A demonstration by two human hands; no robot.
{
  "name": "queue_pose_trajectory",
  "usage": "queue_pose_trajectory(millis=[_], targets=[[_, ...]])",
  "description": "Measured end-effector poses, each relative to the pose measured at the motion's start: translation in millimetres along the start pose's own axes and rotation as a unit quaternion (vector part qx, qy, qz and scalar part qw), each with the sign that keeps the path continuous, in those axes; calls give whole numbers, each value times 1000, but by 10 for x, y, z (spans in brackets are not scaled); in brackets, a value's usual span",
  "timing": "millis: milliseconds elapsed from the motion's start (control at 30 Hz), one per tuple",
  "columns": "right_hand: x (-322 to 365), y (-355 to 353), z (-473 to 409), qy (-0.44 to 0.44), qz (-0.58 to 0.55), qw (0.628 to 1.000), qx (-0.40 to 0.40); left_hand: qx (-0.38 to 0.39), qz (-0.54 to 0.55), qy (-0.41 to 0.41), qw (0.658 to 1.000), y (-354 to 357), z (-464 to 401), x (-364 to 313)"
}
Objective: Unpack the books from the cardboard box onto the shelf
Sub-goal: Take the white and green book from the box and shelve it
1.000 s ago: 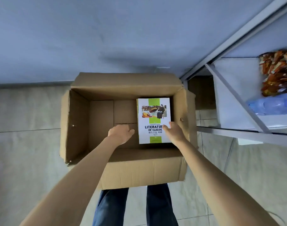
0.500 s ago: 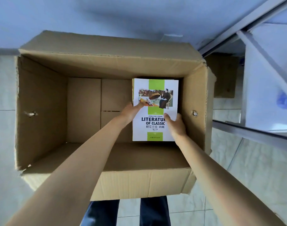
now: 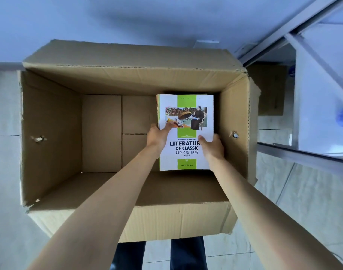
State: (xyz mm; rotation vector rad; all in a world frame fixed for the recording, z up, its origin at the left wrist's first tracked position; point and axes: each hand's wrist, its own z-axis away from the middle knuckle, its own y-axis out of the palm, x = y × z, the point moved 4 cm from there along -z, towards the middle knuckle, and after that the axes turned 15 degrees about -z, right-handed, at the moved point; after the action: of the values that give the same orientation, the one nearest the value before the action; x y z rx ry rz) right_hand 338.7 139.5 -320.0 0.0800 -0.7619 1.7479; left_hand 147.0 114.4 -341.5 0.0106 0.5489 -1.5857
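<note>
The cardboard box point(image 3: 100, 133) sits open on a tiled floor point(image 3: 295, 201), its four flaps folded outward and its far flap against the wall point(image 3: 147, 20). The interior is largely bare: the left and middle of the box bottom are unoccupied cardboard, giving open room on that side. The right side is tight. A stack of books point(image 3: 186, 131) lies in the far right corner, its right edge just beside the right box wall and its far edge close under the far wall. Only the top cover shows in full, white with a green band and the words "LITERATURE OF CLASSIC"; further green spines show at the stack's left edge.

The left hand point(image 3: 158, 136) grips the left edge of the stack near its middle, thumb lying across the cover picture, the other fingers hidden beneath or behind the spines. The right hand point(image 3: 212, 146) grips the right edge, thumb pressed on the cover beside the title, remaining fingers curled out of sight around the edge. Both hands are closed on the stack.

To the right, a metal-framed shelf point(image 3: 303, 152) stands near the box, its lower rail just beyond the right flap.
</note>
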Motion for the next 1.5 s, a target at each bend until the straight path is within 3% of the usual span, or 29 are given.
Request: queue_pose_trajectory(millis=[167,467,600,767,933,1100,1333,1500], targets=[[18,4,39,4,10,1000,3,-8,-23,8,1000,-92,74,-10],[-48,200,240,26,-74,997,18,-63,-108,9,992,-315,198,-142],[-92,240,332,46,-73,996,28,-33,-71,6,997,-446,219,-90],[-41,169,538,21,-45,998,47,45,49,23,998,-675,416,-53],[185,75,973,46,-208,966,145,69,112,58,990,-1063,822,-138],[714,24,1556,-21,-215,959,185,51,186,90,977,-1619,1418,-288],[1792,139,2795,-138,-143,925,323,-47,303,153,940,-2711,2636,-338],[2453,434,4165,-261,-69,874,403,-145,356,195,902,-3767,3704,-17]])
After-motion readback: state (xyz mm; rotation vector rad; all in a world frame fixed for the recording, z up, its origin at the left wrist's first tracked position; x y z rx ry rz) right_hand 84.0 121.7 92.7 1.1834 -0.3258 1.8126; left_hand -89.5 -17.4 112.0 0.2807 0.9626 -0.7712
